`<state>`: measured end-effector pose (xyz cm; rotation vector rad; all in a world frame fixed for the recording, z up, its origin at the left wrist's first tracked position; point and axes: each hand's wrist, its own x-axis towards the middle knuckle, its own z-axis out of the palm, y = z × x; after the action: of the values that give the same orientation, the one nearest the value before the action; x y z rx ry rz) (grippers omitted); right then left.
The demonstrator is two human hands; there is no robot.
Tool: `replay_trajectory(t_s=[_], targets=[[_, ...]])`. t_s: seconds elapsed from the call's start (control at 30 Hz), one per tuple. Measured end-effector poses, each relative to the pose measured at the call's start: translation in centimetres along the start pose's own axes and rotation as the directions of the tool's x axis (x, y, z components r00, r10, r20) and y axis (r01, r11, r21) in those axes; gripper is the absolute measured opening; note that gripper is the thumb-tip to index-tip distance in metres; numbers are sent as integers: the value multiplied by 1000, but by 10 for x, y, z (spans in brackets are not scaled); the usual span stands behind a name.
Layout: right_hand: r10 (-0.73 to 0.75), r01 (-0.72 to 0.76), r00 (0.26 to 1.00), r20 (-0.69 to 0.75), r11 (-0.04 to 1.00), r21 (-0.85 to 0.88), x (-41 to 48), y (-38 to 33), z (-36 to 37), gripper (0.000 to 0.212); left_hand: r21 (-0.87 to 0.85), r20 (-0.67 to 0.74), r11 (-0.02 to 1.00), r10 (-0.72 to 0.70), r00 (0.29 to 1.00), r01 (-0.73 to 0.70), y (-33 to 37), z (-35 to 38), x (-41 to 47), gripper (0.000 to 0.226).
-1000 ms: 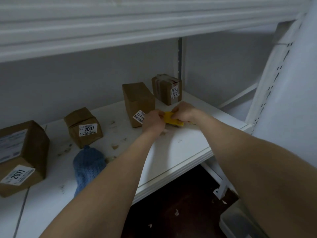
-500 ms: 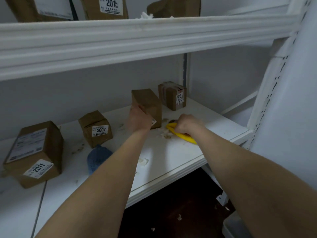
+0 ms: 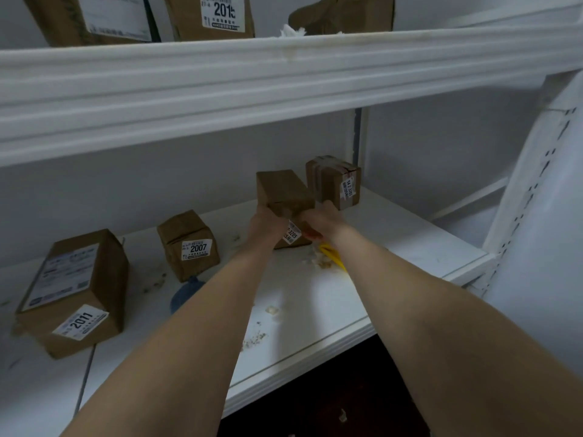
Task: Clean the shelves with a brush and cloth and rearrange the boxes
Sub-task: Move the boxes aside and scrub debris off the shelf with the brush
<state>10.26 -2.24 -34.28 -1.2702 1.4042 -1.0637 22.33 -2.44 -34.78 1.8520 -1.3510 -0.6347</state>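
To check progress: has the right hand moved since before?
Yes. The right hand left the yellow brush, moving back toward the taped box, and grips the middle box.

The shelf (image 3: 410, 257) before me is white, flecked with pale crumbs and grey-brown smudges. The box (image 3: 280, 193) I hold is plain brown cardboard, its white label printed in black. The 2007 box (image 3: 186, 244), the 2011 box (image 3: 72, 291) and the taped box (image 3: 331, 181) are the same brown, with white labels and black figures. The brush (image 3: 334, 258) is bright yellow and the cloth (image 3: 186, 294) is blue. The floor (image 3: 331, 405) is nearly black.
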Motion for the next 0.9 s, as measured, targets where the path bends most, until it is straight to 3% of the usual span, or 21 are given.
replay_trajectory(t_s=[0.07, 0.17, 0.27, 0.4, 0.67, 0.9], targets=[[9, -11, 999, 37, 999, 50, 6, -1, 4, 9, 19, 12, 999, 37, 999, -37, 2, 3, 4, 45], [-16, 16, 1000, 2, 995, 103, 18, -4, 8, 43, -24, -7, 994, 109, 994, -109, 7, 1, 10, 44], [-90, 96, 991, -100, 994, 52, 28, -12, 2, 59, -91, -9, 978, 187, 982, -187, 16, 1, 17, 50], [-168, 173, 975, -146, 985, 21, 43, -21, -13, 59, -251, 31, 948, 210, 977, -195, 39, 12, 26, 50], [-165, 172, 979, -121, 984, 48, 62, -15, -33, 59, -338, 136, 936, 155, 978, -101, 47, 47, 42, 55], [-183, 192, 976, -114, 978, 75, 68, -8, -44, 58, -308, 237, 947, 165, 957, -87, 52, 58, 42, 63]])
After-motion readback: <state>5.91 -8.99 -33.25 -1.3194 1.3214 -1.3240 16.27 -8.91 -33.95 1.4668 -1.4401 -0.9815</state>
